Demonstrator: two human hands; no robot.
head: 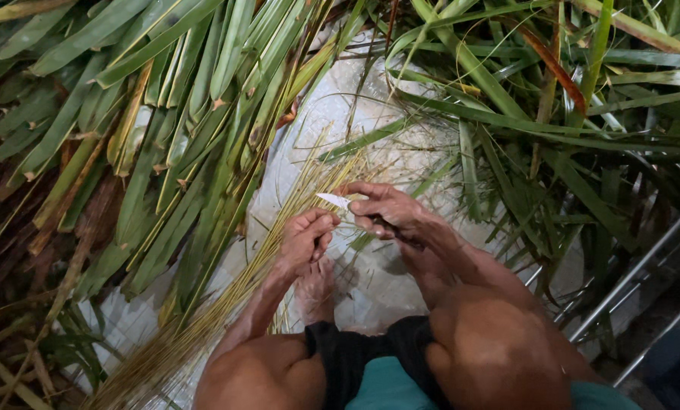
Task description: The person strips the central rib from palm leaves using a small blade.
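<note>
Knife with a pale blade sits in the right hand, whose fingers are clenched around its handle, the blade pointing toward the left hand. That left hand is curled tight, pinching a thin leaf strip just beside the blade tip; the strip itself is too slender to make out clearly. Both hands meet over a white woven sheet spread on the ground. Beneath and to the left of the hands lies a long bundle of thin yellowish leaf ribs, running diagonally from near the blade down to the lower left. A bare foot rests on the sheet beside this bundle, below the left hand. Broad green palm leaves are heaped across the upper left, touching the sheet's edge, and looser green fronds spread across the upper right. Metal bars slant along the lower right, well apart from the hands.
</note>
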